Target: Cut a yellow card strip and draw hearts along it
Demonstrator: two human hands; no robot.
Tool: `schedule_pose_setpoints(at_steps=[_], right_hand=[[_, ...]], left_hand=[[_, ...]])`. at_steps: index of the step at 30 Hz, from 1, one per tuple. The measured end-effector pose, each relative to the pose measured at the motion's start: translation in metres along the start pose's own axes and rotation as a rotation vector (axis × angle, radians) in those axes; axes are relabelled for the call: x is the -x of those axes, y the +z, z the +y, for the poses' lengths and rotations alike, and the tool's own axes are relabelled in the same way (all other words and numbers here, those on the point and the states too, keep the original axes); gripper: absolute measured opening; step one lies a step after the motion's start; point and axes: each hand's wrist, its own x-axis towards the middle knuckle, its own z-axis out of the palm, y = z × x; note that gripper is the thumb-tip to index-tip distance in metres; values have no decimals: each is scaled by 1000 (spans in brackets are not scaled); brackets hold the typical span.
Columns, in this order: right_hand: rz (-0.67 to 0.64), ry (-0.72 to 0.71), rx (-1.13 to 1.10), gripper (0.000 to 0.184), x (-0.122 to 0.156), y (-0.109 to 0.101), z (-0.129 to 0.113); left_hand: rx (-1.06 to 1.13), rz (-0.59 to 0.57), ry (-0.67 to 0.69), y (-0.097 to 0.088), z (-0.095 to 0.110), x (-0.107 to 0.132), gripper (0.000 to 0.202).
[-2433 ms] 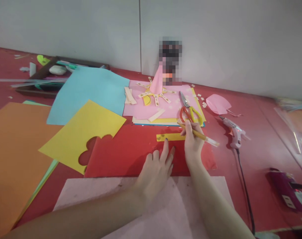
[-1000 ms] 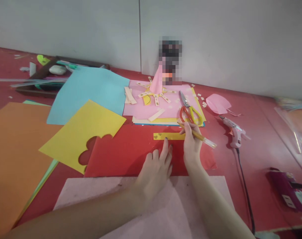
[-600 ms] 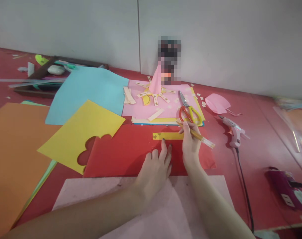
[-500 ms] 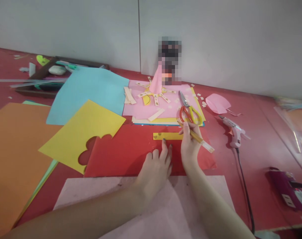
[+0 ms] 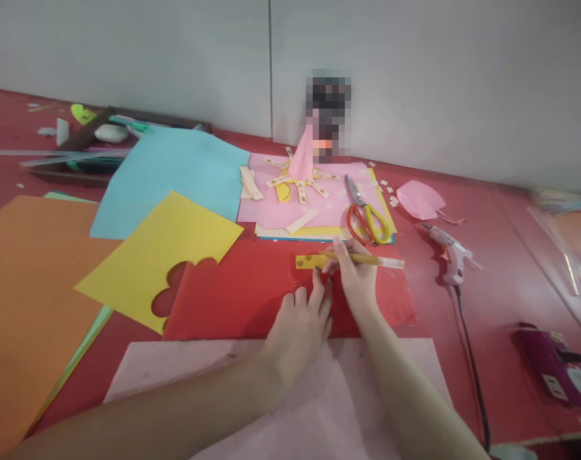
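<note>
A narrow yellow paper strip [image 5: 302, 262] with small brown hearts at its left end lies on a red sheet [image 5: 232, 300]. My left hand [image 5: 300, 319] rests on that sheet with its fingers stretched out, one fingertip at the strip's lower edge. Between the fingers of my right hand [image 5: 357, 275] is a gold pen [image 5: 367, 259], its clear end pointing right and its tip over the strip. The right hand covers the strip's right part. Just above it, scissors [image 5: 361, 207] with one red and one yellow handle lie on stacked paper.
A pink cone [image 5: 302, 156] with lettered strips around its base stands on pink paper. To the right are a glue gun [image 5: 453, 252] with its cord and a purple power block [image 5: 556, 364]. Yellow [image 5: 175, 236], blue [image 5: 175, 172] and orange [image 5: 41, 287] sheets lie left, near a dark tray [image 5: 160, 118].
My right hand has moved left along the yellow strip, and the pen has swung from a slant to nearly level. The left hand has stayed in place.
</note>
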Motion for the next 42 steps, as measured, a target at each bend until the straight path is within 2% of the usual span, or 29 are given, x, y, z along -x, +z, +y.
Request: schedule_pose_setpoints(at_steps=[6,19,32,42], right_hand=[[4,-20,79,33,0,1,0],[9,-73,240,32,-2,1,4],[-46,-23,176,30,1,3,-2],[-21,4,212,30,0,3,0]], left_hand=[[29,-2,2,-1,-1,2,33],[-7,0,-1,1,-1,3,32],[3,17,-4,-3,-1,2,34],[37,2,-7,1,-1,3,32]])
